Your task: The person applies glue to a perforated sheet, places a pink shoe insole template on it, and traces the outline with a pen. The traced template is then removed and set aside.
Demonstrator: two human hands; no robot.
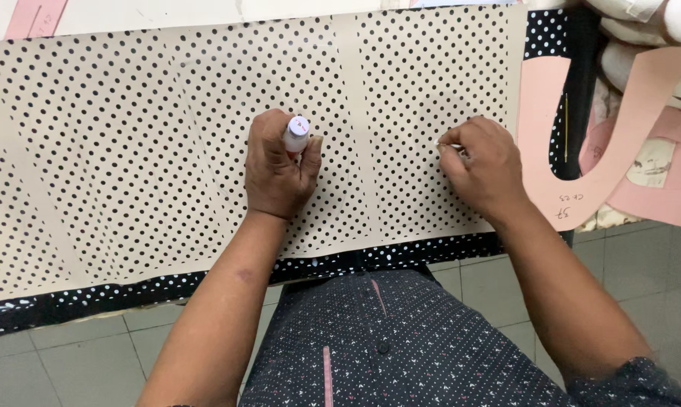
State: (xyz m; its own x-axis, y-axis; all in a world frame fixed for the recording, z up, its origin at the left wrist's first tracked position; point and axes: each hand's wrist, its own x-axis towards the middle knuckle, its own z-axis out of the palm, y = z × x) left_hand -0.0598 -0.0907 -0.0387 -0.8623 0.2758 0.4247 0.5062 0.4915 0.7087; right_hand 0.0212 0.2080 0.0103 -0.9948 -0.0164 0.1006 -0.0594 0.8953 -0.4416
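The left hand (278,167) has its fingers curled tight around a white marker (296,134), held upright with the cap end up, the fist resting on the dotted fabric (129,151). The right hand (485,167) has its fingertips pinched together on a small white piece of chalk (447,144), its tip touching the same fabric. A pink curved paper pattern (581,173) lies just right of the right hand. Grey floor tiles (69,354) show below the table edge.
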